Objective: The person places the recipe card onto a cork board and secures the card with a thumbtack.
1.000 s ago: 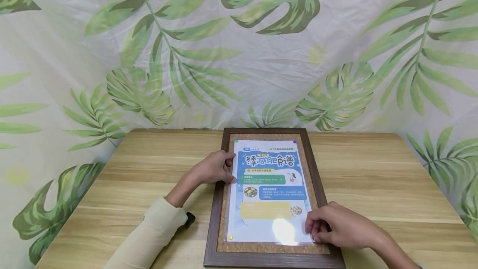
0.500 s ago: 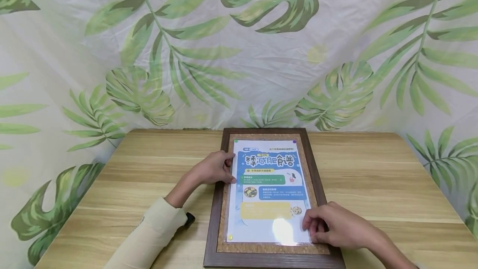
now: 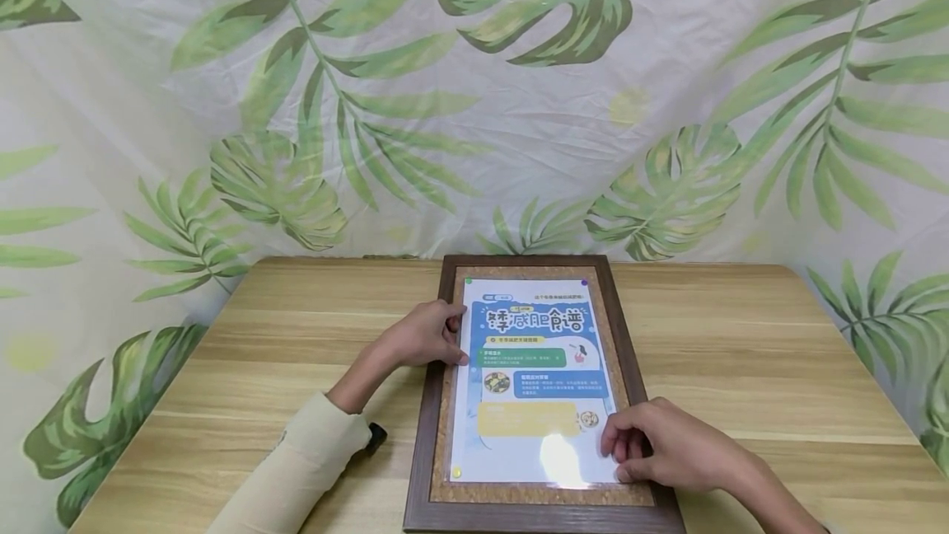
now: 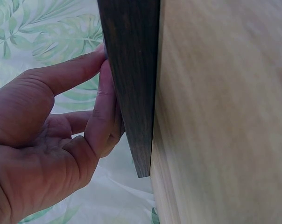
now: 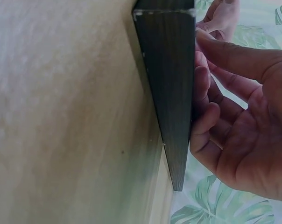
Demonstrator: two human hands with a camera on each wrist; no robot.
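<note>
A printed sheet with a glossy surface (image 3: 544, 456) lies on a cork board (image 3: 541, 494) in a dark brown wooden frame (image 3: 544, 517). A green pushpin (image 3: 469, 280) sits at its top left, a purple pushpin (image 3: 584, 282) at top right and a yellow pushpin (image 3: 456, 472) at bottom left. My left hand (image 3: 428, 331) touches the sheet's left edge with thumb and fingertips apart. Near the bottom right corner, my right hand (image 3: 670, 445) rests its bent fingers and thumb on the sheet and covers that corner. The wrist views show both hands (image 4: 52, 135) (image 5: 253, 121) over the frame's sides.
The framed board lies on a light wood-grain table (image 3: 741, 353). Behind the table hangs a white cloth (image 3: 541, 155) with green leaf prints. A small black object (image 3: 376, 437) shows beside the left sleeve (image 3: 304, 456).
My right hand has shifted very slightly at the sheet's lower right edge. The left hand, sheet and board stay in place.
</note>
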